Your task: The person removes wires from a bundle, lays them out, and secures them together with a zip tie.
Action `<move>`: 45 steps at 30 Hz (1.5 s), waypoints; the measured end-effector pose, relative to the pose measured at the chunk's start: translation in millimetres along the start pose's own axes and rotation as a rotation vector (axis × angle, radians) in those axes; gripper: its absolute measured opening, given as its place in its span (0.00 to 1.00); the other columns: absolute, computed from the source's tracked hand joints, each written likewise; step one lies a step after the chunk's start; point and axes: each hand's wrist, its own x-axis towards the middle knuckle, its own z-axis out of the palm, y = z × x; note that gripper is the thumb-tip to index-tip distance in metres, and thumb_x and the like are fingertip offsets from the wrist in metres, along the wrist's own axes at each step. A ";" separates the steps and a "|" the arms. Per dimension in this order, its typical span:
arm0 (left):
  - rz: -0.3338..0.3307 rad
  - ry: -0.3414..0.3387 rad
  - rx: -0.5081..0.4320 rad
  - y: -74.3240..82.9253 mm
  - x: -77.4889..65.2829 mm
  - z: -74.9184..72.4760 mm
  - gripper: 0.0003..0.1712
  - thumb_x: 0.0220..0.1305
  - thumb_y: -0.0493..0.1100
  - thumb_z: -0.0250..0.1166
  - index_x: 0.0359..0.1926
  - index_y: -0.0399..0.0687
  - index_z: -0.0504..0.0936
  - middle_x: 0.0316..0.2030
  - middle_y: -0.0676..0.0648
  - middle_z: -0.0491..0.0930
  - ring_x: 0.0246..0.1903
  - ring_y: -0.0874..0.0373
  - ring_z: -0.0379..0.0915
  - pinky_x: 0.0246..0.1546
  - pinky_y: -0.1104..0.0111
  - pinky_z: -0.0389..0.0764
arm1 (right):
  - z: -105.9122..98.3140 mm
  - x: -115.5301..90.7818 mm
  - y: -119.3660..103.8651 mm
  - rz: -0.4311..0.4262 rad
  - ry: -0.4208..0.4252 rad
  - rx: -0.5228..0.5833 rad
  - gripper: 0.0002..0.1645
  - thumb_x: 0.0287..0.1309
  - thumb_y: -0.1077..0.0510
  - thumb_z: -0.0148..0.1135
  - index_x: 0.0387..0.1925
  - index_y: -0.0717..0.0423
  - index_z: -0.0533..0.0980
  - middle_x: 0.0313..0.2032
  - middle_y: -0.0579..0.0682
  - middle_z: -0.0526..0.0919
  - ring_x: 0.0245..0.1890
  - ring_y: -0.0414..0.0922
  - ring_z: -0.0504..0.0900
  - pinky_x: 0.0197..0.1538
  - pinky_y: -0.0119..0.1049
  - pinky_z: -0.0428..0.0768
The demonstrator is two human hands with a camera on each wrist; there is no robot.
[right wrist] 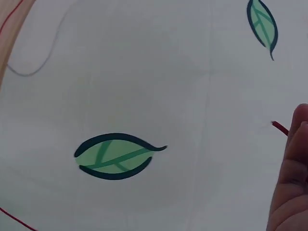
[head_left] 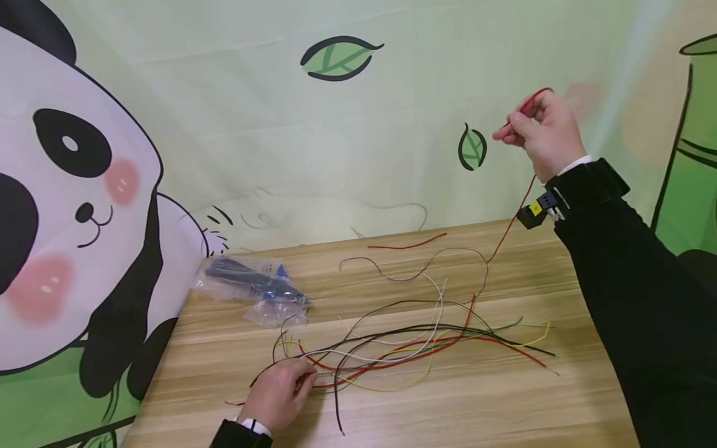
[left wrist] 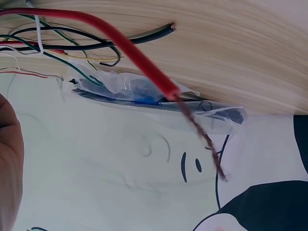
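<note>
The person's right hand is raised well above the counter, in front of the printed cloth, with its grip closed on a red wire. The wire's tip pokes out just past the fingertips, as the right wrist view also shows; from there the wire arches over the hand, passes behind it and slants down toward the counter.

The left hand is low at the near side, fingers bent, at the left end of a loose bundle of wires in black, red, yellow, white and green. Whether its grip pinches any of them, one cannot tell. The left wrist view shows a thick red wire close up, its bare twisted strands sticking out of the covering.

Behind the bundle, a thin dark wire lies in waves, and a short red wire rests near the counter's far edge. At the left, also near that edge, lies a clear plastic bag with something dark inside. A panda and green leaves are printed on the cloth.
</note>
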 end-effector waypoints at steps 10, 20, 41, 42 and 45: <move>0.043 0.041 -0.002 0.6 -0.6 2.5 0.06 0.55 0.43 0.71 0.27 0.58 0.82 0.24 0.62 0.76 0.24 0.72 0.67 0.27 0.71 0.72 | -20.9 -17.8 53.8 0.206 -0.370 -0.633 0.16 0.68 0.64 0.52 0.56 0.62 0.68 0.32 0.56 0.76 0.29 0.46 0.82 0.34 0.31 0.81; 0.040 0.044 0.012 -0.3 3.1 -1.7 0.05 0.56 0.43 0.70 0.29 0.60 0.83 0.27 0.62 0.78 0.27 0.70 0.72 0.29 0.70 0.74 | 21.2 -50.9 55.9 -0.064 -0.634 -0.889 0.17 0.67 0.67 0.52 0.53 0.52 0.76 0.30 0.54 0.78 0.26 0.45 0.81 0.31 0.36 0.77; 0.008 0.177 -0.489 63.8 83.3 -6.7 0.27 0.65 0.46 0.64 0.61 0.45 0.68 0.31 0.52 0.72 0.19 0.69 0.68 0.19 0.73 0.71 | 115.4 -120.6 74.4 -0.461 -0.875 -0.656 0.14 0.61 0.71 0.57 0.45 0.57 0.81 0.31 0.47 0.77 0.30 0.37 0.82 0.34 0.30 0.80; 0.002 0.187 -0.511 64.0 84.0 -6.9 0.22 0.66 0.43 0.63 0.59 0.45 0.70 0.28 0.53 0.73 0.18 0.68 0.69 0.19 0.73 0.72 | 117.3 -124.7 71.5 -0.484 -0.884 -0.636 0.15 0.60 0.73 0.57 0.44 0.57 0.81 0.32 0.47 0.77 0.30 0.37 0.82 0.35 0.30 0.80; -0.022 0.233 -0.565 62.1 83.6 -9.3 0.12 0.68 0.37 0.59 0.52 0.44 0.77 0.23 0.53 0.76 0.19 0.64 0.74 0.18 0.72 0.73 | 118.7 -134.6 62.3 -0.546 -0.896 -0.565 0.15 0.58 0.75 0.57 0.41 0.57 0.81 0.32 0.47 0.76 0.32 0.37 0.83 0.37 0.29 0.81</move>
